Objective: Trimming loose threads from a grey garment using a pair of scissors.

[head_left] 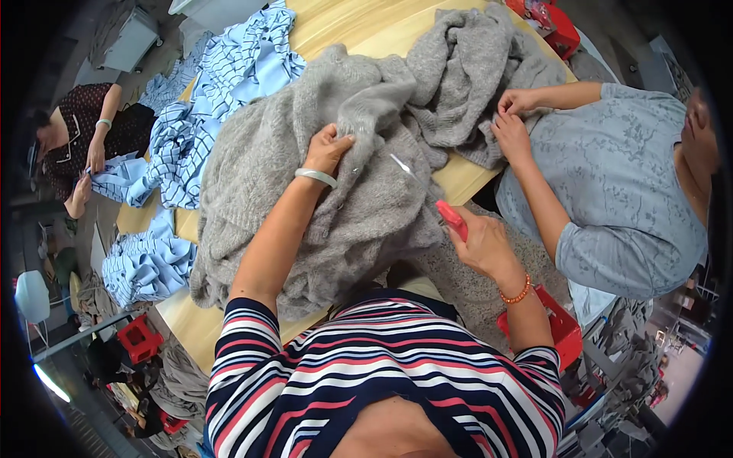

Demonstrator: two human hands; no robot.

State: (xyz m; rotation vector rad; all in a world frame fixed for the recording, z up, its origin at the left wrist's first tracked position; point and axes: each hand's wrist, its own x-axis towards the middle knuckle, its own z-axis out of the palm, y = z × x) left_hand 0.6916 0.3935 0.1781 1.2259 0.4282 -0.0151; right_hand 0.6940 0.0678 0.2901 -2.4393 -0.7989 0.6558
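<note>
My left hand [324, 154] is closed in a pinch, thumb against fingers, on a raised fold of the grey fuzzy knitwear [256, 149]. My right hand [489, 243] is wrapped around a red-handled hand tool [453, 219], just right of the knitwear's edge; I cannot confirm the tool's type. A thin white strip [401, 164] shows on the knit ahead of the handle; I cannot tell whether it is part of the tool.

The knitwear lies heaped across the near half of the wood-grain table [351, 27], overhanging its near edge. I judge the step in hand to be inspecting or trimming at the pinched fold. The next move likely calls for holding that fold taut and guiding the tool to it, clear of the left fingertips.

Farther right, a co-worker in a grey-blue top [611, 191] has both hands at a second grey knit heap [462, 72]. To the left lie blue checked garments [179, 156]; a co-worker in a dark patterned top [80, 126] handles one.
</note>
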